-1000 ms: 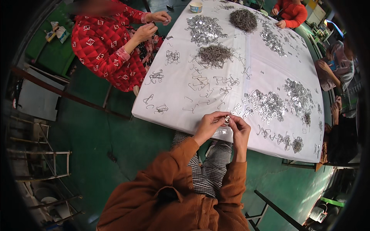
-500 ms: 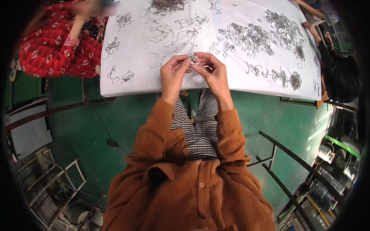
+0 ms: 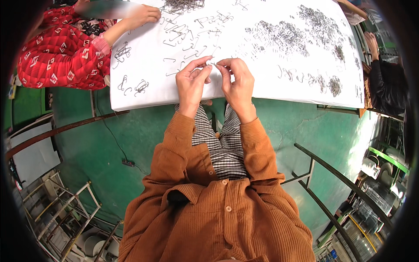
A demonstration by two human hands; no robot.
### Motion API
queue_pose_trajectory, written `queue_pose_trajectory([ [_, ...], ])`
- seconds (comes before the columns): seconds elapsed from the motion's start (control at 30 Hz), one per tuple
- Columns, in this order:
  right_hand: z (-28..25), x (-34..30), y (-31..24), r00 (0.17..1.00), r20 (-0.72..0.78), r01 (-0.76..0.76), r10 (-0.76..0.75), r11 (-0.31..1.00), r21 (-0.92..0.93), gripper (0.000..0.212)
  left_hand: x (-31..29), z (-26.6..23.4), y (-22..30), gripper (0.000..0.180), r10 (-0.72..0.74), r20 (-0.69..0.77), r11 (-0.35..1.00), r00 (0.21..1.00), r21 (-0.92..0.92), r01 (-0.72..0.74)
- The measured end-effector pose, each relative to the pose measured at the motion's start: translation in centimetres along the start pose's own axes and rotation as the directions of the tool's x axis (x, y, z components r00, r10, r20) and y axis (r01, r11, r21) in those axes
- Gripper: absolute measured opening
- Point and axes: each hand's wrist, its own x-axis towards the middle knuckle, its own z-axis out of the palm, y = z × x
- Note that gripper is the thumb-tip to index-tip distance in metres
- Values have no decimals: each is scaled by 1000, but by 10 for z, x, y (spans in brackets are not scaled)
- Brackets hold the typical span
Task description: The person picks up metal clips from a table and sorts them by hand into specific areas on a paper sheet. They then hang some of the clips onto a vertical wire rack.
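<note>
One small metal piece (image 3: 209,63) sits over the table (image 3: 268,85) near its edge, pinched by the left hand's (image 3: 190,87) fingertips; whether the right hand (image 3: 239,85), close beside, clamps it too, I cannot tell. Wire hooks (image 3: 184,4) and clips (image 3: 283,39) lie grouped, presumably for easy picking.

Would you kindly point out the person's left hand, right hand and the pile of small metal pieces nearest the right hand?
Left hand (image 3: 190,85): head view, middle of the hand.
Right hand (image 3: 238,85): head view, middle of the hand.
Pile of small metal pieces (image 3: 286,38): head view, middle of the pile.
</note>
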Motion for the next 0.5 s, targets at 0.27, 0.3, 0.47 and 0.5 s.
queue_pose_trajectory([
  [0.27,-3,-1,0,964,99,-263,246,935,238,5,7,-16,6,29,-191,197,980,962,-19,198],
  [0.3,-4,-2,7,945,150,-323,291,905,277,4,8,-17,5,29,-169,203,985,964,6,172],
  [0.47,-2,-5,21,885,218,-465,412,752,466,5,10,-11,2,28,-119,236,993,965,56,108],
  [0.5,-1,-4,23,882,207,-468,423,742,480,6,10,-14,2,27,-85,186,994,979,78,71],
])
